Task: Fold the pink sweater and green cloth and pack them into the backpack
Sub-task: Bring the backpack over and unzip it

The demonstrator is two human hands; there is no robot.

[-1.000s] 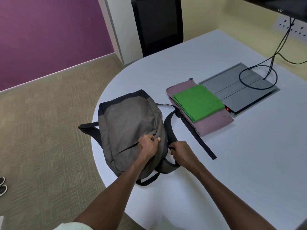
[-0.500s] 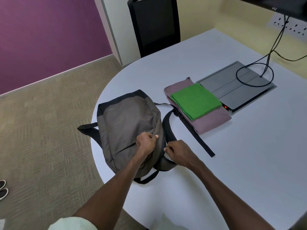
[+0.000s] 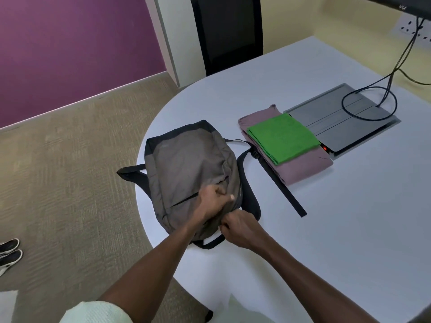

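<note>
White worktop [image 3: 349,217] holds the brown backpack [image 3: 186,164] near its edge. Its zip is hard to see under the hands. Left hand [image 3: 213,201] bunches the backpack's cloth in curled fingers. Right hand [image 3: 240,229] pinches something tiny at the backpack's edge. Green cloth [image 3: 282,137] lies folded on the folded pink sweater [image 3: 303,170], just beside the backpack.

an office meeting room: rounded white table [image 3: 326,229] with cable hatch [image 3: 338,122], black chair [image 3: 228,31], carpet [image 3: 70,171]
</note>
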